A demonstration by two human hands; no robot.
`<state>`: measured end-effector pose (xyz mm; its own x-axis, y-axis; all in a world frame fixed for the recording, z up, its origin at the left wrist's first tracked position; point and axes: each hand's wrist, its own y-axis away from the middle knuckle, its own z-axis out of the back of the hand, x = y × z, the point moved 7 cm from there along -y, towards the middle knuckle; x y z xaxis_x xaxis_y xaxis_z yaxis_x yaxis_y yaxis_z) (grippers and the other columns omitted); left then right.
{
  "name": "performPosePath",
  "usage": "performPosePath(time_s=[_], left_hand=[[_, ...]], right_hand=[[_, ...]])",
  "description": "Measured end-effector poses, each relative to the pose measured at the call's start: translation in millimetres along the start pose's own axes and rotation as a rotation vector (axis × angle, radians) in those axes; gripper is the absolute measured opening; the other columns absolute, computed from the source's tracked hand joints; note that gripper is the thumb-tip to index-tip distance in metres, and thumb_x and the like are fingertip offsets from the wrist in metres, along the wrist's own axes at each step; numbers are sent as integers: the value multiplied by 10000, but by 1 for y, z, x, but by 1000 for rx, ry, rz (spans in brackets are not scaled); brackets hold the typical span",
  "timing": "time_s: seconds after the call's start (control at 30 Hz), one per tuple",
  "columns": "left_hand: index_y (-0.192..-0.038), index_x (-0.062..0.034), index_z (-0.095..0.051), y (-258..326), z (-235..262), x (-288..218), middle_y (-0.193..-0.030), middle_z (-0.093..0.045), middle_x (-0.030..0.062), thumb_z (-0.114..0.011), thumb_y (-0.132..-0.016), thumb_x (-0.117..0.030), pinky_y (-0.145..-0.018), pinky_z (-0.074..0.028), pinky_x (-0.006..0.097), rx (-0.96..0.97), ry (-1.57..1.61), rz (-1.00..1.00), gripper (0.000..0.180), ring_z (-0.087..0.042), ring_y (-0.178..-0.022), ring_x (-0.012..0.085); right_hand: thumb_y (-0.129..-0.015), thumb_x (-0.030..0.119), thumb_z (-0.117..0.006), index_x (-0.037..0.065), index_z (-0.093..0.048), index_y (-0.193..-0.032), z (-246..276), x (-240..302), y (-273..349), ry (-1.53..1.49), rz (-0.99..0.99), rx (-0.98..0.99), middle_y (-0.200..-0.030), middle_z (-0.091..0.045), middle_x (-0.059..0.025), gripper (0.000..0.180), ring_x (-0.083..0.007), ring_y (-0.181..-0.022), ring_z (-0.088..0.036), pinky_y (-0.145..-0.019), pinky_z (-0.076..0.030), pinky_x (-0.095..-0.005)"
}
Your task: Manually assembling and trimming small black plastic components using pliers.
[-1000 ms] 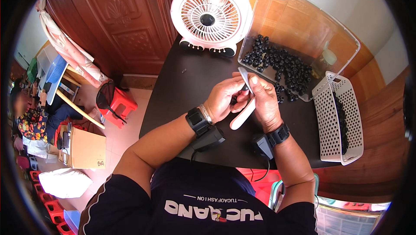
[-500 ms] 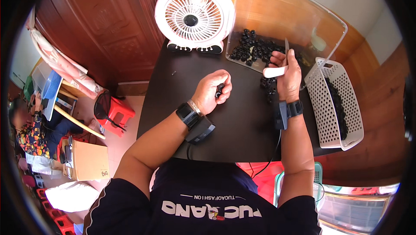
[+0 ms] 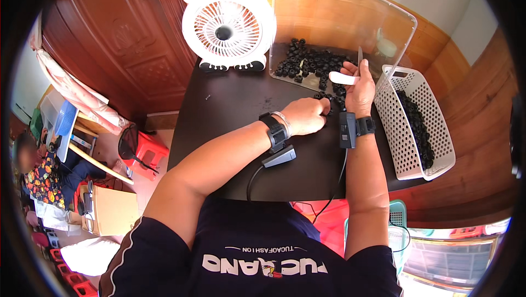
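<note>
Lying loose on the desk [image 3: 208, 127], small black pieces [image 3: 340, 102] sit at the near edge of the clear box [image 3: 329, 23], between the two hands. The left hand [image 3: 308, 115] reaches across to them with its fingers curled inward and fingertips down among the nearest ones; whether it has a piece pinched cannot be told, since the fingers hide it. A light grip on the sides of one piece should work best, as round things like these may roll if pressed from above.

Just beyond, the right hand [image 3: 359, 91] is partly closed round a knife [image 3: 344, 78], palm turned inward, pale handle pointing left and blade standing up toward the box. That angle seems sound — the edge is off the left fingers — but the hands are near each other, so a steady right wrist matters.

Inside the box lies a wider heap [image 3: 315, 61] of the same pieces. To the right stands a white basket [image 3: 394, 132], dark pieces inside it. The cable [image 3: 344, 176] by the right forearm would best hang slack — a snag could jerk the knife. Farther back stands a white fan [image 3: 227, 28].
</note>
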<state>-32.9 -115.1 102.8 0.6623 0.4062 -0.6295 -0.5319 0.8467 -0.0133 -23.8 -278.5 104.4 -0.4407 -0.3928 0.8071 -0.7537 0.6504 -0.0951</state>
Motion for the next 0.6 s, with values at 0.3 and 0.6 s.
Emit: performPosePath(time_s=[0.3, 0.6], left_hand=[[-1018, -36, -495, -3, -16, -8, -775, -623, 201, -488, -824, -153, -686, -464, 491, 65, -304, -79, 227, -602, -772, 402], [-831, -73, -500, 40, 28, 74, -632, -427, -14, -482, -920, -279, -413, -282, 219, -49, 1122, 224, 226, -398, -513, 66]], right_hand=[[-948, 340, -506, 38, -569, -1002, -9, -3, 5, 24, -38, 15, -865, -656, -104, 313, -160, -692, -617, -610, -496, -286], [-971, 318, -450, 49, -586, -862, -54, -4, 33, 159, -123, 293, -817, -657, -91, 320, -127, -579, -557, -541, -468, -256]])
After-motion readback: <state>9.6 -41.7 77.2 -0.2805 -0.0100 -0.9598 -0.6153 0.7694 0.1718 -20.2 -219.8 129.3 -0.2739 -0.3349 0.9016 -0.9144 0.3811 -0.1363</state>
